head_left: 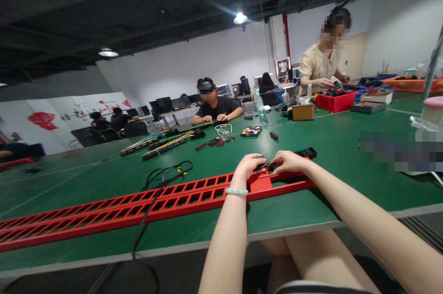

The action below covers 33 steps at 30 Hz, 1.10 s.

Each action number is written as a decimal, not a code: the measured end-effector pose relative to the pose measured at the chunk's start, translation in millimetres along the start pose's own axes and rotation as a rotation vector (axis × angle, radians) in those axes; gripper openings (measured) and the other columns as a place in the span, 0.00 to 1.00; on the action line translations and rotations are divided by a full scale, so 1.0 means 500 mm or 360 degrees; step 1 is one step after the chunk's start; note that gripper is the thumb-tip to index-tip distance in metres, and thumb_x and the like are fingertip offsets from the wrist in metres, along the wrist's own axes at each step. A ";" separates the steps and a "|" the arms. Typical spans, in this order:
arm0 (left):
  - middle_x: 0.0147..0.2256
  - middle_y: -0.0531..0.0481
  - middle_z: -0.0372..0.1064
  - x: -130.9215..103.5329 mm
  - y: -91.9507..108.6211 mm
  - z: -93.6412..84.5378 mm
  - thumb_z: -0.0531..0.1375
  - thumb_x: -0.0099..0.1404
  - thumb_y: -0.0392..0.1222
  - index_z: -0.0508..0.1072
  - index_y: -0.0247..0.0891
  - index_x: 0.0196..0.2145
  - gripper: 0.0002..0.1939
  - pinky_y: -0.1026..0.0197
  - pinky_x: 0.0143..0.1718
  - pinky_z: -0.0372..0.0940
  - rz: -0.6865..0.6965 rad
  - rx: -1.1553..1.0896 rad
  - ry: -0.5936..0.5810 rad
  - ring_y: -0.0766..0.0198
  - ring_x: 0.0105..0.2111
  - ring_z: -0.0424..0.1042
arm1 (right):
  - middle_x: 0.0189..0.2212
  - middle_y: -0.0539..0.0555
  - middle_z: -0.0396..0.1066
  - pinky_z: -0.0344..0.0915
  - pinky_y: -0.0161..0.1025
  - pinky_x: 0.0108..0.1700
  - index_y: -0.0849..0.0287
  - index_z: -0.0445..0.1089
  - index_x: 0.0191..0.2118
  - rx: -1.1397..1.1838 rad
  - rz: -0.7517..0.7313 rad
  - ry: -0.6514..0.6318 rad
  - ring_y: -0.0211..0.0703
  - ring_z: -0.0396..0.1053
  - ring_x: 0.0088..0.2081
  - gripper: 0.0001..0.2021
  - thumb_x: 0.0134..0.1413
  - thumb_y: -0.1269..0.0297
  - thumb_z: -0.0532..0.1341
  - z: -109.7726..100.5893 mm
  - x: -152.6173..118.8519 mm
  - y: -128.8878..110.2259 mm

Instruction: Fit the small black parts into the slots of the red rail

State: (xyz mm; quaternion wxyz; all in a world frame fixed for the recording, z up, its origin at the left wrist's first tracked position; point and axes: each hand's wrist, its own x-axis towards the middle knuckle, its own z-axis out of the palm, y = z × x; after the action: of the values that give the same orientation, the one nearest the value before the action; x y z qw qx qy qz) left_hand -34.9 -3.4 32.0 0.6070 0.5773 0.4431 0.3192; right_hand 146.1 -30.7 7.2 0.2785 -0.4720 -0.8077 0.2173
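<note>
A long red slotted frame (194, 195) lies along the near part of the green table. Over its right end, my left hand (248, 165), below a pale bracelet, is closed round a small black part (260, 161). My right hand (288, 163) is just to the right, its fingers pinched at a dark piece whose shape is mostly hidden. The fingertips of both hands nearly meet. Behind my right hand a black slotted piece (307, 152) sticks out. A black cable (147, 215) crosses the frame and hangs over the table's front edge.
Across the green table (214, 225), one person (218, 105) sits, and another (320, 65) stands by a red bin (335, 101). Between lie black strips with yellow wires (169, 145), a white cable (224, 132), a small box (251, 131), a black block (274, 135) and a bottle (259, 104).
</note>
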 end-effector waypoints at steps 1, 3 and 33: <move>0.31 0.44 0.69 0.000 0.000 0.000 0.65 0.45 0.34 0.70 0.32 0.32 0.14 0.61 0.31 0.67 0.0003 0.0001 0.0003 0.62 0.29 0.70 | 0.24 0.51 0.69 0.58 0.32 0.29 0.61 0.73 0.38 0.0003 -0.0010 -0.0012 0.38 0.64 0.27 0.22 0.32 0.56 0.64 -0.001 -0.002 0.000; 0.31 0.44 0.69 -0.001 0.001 0.000 0.65 0.44 0.34 0.70 0.32 0.32 0.14 0.61 0.32 0.67 0.0008 0.0006 0.0003 0.62 0.29 0.70 | 0.25 0.52 0.70 0.58 0.32 0.29 0.62 0.72 0.40 0.0041 -0.0027 -0.0056 0.38 0.65 0.27 0.23 0.34 0.55 0.64 -0.001 -0.005 0.001; 0.29 0.45 0.69 -0.003 -0.002 -0.004 0.64 0.45 0.35 0.70 0.31 0.30 0.12 0.63 0.30 0.67 0.0024 -0.0010 -0.0099 0.65 0.28 0.70 | 0.22 0.51 0.69 0.58 0.32 0.30 0.63 0.74 0.32 0.0023 0.0010 0.0010 0.38 0.64 0.27 0.11 0.39 0.65 0.60 -0.001 -0.015 -0.010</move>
State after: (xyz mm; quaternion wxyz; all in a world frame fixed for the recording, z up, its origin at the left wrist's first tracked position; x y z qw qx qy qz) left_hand -37.4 -4.1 31.3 0.6200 0.5883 0.4187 0.3070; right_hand 146.0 -39.6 8.8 0.2837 -0.4732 -0.8038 0.2225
